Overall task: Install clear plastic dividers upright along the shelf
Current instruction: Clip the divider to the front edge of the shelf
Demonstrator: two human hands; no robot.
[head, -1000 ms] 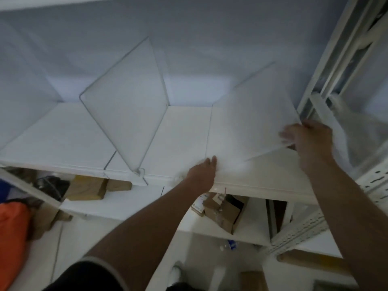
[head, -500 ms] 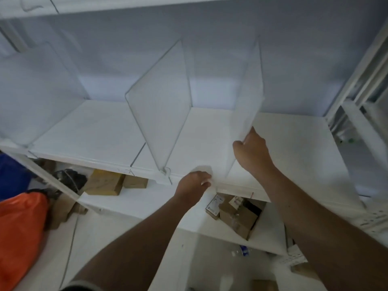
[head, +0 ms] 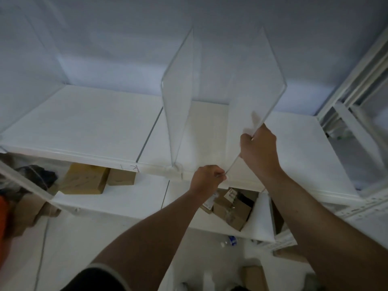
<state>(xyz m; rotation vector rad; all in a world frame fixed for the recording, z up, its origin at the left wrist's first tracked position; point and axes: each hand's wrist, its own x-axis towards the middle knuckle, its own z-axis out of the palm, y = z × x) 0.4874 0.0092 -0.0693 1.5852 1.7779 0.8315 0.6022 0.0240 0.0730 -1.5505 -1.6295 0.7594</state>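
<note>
A clear plastic divider (head: 255, 87) stands nearly upright on the white shelf (head: 84, 124), right of centre. My right hand (head: 259, 148) grips its front edge about halfway up. My left hand (head: 207, 180) pinches its lower front corner at the shelf's front lip. Just to the left, a second clear divider (head: 180, 97) stands upright with a small clip at its foot on the front lip. A third clear panel (head: 29, 66) stands at the far left of the shelf, faint against the wall.
Below is a lower white shelf (head: 130, 198) with brown cardboard boxes (head: 86, 179) and an open box (head: 231, 208). A white metal rack upright (head: 354, 80) rises at the right. Something orange (head: 3, 217) lies at the lower left.
The divider in my hands has swung from lying tilted at the right to standing upright beside the other one. My right hand moved left onto its front edge, and the view shifted right.
</note>
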